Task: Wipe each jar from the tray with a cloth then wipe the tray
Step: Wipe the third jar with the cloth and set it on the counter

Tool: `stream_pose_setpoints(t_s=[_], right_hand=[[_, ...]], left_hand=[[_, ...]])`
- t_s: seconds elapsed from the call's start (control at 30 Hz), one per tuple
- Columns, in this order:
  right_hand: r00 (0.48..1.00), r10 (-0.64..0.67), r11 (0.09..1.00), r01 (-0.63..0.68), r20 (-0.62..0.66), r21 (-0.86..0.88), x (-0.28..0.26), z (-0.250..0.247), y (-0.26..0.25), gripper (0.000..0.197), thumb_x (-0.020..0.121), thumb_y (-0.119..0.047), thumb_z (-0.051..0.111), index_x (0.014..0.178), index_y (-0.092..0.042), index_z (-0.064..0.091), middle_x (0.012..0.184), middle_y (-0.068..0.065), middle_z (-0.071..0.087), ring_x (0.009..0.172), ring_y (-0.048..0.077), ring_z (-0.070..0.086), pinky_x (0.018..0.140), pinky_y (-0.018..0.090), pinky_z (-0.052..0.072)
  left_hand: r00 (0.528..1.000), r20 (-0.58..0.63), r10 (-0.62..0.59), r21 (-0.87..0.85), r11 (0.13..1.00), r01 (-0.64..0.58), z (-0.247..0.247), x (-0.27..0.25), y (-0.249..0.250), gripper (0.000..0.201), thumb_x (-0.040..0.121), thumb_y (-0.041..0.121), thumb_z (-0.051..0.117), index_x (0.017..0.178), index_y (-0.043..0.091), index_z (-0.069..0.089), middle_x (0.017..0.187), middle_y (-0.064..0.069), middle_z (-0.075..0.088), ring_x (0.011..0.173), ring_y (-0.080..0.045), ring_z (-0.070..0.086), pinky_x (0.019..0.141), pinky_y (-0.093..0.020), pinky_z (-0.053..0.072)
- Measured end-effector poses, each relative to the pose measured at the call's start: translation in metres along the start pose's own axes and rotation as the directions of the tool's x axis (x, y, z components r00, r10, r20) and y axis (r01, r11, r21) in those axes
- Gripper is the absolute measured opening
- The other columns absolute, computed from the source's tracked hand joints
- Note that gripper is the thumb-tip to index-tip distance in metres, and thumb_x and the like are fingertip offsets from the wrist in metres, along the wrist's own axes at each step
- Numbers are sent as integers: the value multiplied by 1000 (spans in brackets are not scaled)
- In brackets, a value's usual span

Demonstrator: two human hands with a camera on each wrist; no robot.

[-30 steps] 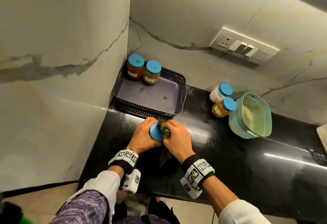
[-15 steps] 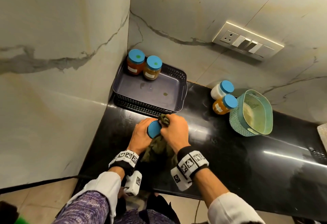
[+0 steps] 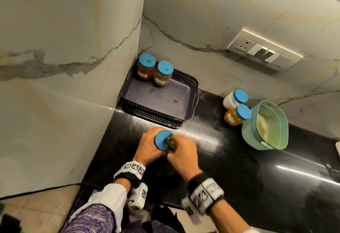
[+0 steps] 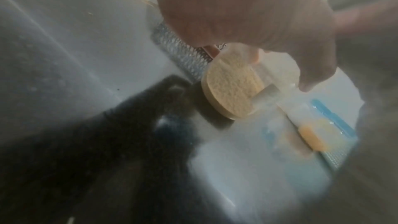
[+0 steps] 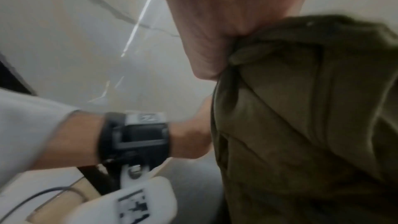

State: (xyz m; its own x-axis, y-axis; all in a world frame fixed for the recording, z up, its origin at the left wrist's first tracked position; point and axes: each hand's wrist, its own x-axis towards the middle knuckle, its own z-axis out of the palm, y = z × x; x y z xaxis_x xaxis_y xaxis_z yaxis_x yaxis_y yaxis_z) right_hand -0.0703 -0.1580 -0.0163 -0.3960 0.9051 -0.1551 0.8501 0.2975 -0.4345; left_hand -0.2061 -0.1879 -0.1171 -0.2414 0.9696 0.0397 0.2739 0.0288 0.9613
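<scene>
My left hand (image 3: 147, 146) grips a blue-lidded jar (image 3: 162, 140) just above the black counter, in front of the tray. The left wrist view shows the jar's pale, grainy contents (image 4: 232, 89) under my curled fingers (image 4: 310, 74). My right hand (image 3: 181, 154) holds an olive-green cloth (image 3: 171, 143) against the jar's right side; in the right wrist view the bunched cloth (image 5: 301, 108) hangs from my fist. The dark purple tray (image 3: 184, 115) sits in the corner with two blue-lidded jars (image 3: 146, 67) (image 3: 163, 73) at its back left and small stains on its floor.
Two more blue-lidded jars, one white (image 3: 234, 98) and one orange (image 3: 237, 115), stand on the counter to the right, beside a teal basket (image 3: 257, 140). Marble walls close the left and back. A switch plate (image 3: 265, 52) is on the back wall. The counter's front edge is near my wrists.
My right hand with the cloth has slid back down from the lid's top edge to the jar's right side. The left hand still holds the jar in the same place.
</scene>
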Motion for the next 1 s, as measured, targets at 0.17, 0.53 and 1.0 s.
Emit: stream_pose_setpoints(t_s=[0.17, 0.53, 1.0], right_hand=[[979, -174, 983, 166, 105, 84, 10, 23, -41, 21, 59, -10, 65, 79, -16, 66, 84, 2, 72, 79, 28, 67, 64, 29, 49], [996, -77, 992, 72, 46, 105, 14, 13, -16, 22, 64, -8, 66, 83, -18, 69, 87, 1, 73, 83, 27, 68, 68, 30, 48], [997, -73, 989, 69, 33, 128, 32, 23, -29, 19, 67, -16, 69, 85, -17, 68, 84, 0, 73, 81, 23, 68, 65, 25, 45]], left_hand=[[968, 24, -251, 27, 968, 250, -5, -9, -23, 72, 74, 48, 60, 141, 21, 56, 151, -14, 54, 140, -25, 51, 120, -46, 41], [995, -83, -64, 28, 997, 66, -6, 5, -4, 44, 71, 35, 75, 115, 35, 70, 114, 6, 73, 109, -20, 68, 99, -43, 56], [989, -82, -124, -16, 992, 123, -1, 6, -21, 28, 89, 17, 69, 110, 35, 67, 120, -1, 71, 116, -27, 67, 103, -56, 52]])
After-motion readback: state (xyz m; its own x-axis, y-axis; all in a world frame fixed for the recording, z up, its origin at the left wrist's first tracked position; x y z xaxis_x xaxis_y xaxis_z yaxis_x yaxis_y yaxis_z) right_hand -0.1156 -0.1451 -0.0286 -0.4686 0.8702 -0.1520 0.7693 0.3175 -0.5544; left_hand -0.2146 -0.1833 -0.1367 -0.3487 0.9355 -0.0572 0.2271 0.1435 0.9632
